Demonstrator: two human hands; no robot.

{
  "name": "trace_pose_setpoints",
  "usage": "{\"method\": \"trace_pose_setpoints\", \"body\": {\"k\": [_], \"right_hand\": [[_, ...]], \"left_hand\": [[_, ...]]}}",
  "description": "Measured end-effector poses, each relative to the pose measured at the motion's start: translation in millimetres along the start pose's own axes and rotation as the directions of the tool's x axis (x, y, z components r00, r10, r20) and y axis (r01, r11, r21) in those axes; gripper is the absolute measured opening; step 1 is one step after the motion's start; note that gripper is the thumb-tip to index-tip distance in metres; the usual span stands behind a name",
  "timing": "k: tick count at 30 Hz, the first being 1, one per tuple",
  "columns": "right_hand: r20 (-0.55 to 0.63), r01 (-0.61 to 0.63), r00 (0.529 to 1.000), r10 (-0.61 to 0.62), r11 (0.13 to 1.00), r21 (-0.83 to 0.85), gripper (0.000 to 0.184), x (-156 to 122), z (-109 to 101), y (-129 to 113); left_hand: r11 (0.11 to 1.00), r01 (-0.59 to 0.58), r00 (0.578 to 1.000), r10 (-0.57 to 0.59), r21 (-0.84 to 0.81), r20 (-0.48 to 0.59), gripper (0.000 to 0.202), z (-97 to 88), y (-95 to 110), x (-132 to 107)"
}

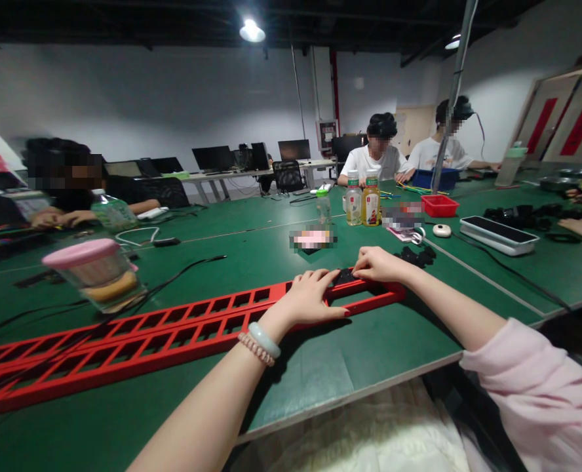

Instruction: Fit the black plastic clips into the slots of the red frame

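Observation:
A long red slotted frame (193, 341) lies on the green table, with two rows of rectangular openings. My left hand (310, 298) rests across it near its right end, fingers spread, the thumb towards the near rail. At that end a small black part (343, 276) sits on the far rail. My right hand (377, 265) pinches the right side of this part with bent fingers. The underside of the part and what lies beneath my left palm are hidden.
Several black pieces (416, 254) lie beyond my right hand. A pink-lidded cup (94, 272) and black cables stand left, behind the frame. Two drink bottles (362, 200), a red tray (439, 205) and a white device (498, 236) are farther back. Other people sit around the table.

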State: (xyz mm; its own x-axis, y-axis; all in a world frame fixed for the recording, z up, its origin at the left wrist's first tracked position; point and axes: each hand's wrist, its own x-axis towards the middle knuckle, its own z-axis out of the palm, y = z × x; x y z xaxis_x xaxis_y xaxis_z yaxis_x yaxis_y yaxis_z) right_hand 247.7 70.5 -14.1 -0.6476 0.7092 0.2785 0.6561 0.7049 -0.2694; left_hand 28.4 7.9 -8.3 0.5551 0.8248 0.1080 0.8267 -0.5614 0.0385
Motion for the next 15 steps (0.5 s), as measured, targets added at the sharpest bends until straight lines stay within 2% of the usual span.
{"method": "trace_pose_setpoints", "body": {"k": [4,8,11,15], "right_hand": [[0.026,-0.024,0.999,0.026,0.996,-0.083,0.023,-0.4,-1.6,-2.2],[-0.024,-0.100,0.995,0.097,0.982,-0.162,0.025,0.5,-2.0,-3.7],[-0.069,-0.228,0.973,0.218,0.949,-0.219,0.033,3.8,-0.2,-6.6],[-0.033,-0.405,0.912,0.409,0.885,-0.229,0.036,10.0,4.5,-11.5]], "left_hand": [[1.000,0.003,1.000,-0.003,-0.005,0.002,0.087,0.6,0.0,0.3],[1.000,0.003,1.000,-0.003,-0.013,-0.012,0.087,2.3,-1.3,0.2],[1.000,-0.004,1.000,0.004,-0.013,-0.020,0.088,3.4,-2.3,0.5],[1.000,-0.004,1.000,0.004,-0.009,-0.013,0.089,3.9,-3.2,1.5]]}}
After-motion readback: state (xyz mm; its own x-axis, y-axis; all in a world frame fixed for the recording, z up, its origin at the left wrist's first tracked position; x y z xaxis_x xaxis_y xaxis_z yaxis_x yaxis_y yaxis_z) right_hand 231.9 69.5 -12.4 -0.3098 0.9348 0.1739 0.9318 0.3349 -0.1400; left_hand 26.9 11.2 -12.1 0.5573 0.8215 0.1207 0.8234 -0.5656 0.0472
